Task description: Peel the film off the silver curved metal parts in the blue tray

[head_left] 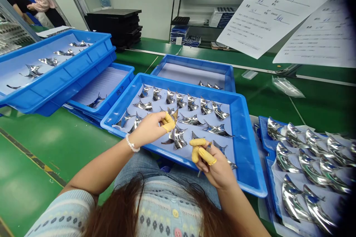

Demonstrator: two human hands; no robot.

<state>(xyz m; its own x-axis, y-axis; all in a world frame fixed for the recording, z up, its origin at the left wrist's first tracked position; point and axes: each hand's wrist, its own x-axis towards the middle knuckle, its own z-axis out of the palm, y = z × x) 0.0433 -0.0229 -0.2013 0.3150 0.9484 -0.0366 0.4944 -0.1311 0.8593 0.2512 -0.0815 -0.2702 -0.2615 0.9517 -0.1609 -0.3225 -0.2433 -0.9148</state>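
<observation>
My left hand (154,126), with yellow finger cots on its fingertips, is closed in a pinch on a shiny curved metal piece (174,114) above the blue tray (251,148). Just below it, another mirror-like metal piece (179,137) lies on the tray's white liner. Over the near right part of the tray, my right hand (210,161) has its cotted fingers curled together. A thin grey rod end (199,173) shows under those fingers; the rest is hidden. Rows of similar pointed metal pieces (191,102) lie around both hands.
Stacked blue trays (83,64) stand at the left, and another blue tray (191,67) sits behind. Larger curved metal parts (289,159) fill trays at the right. Paper sheets (267,14) hang at upper right. A clear plastic bag (287,86) lies on the green table (267,100).
</observation>
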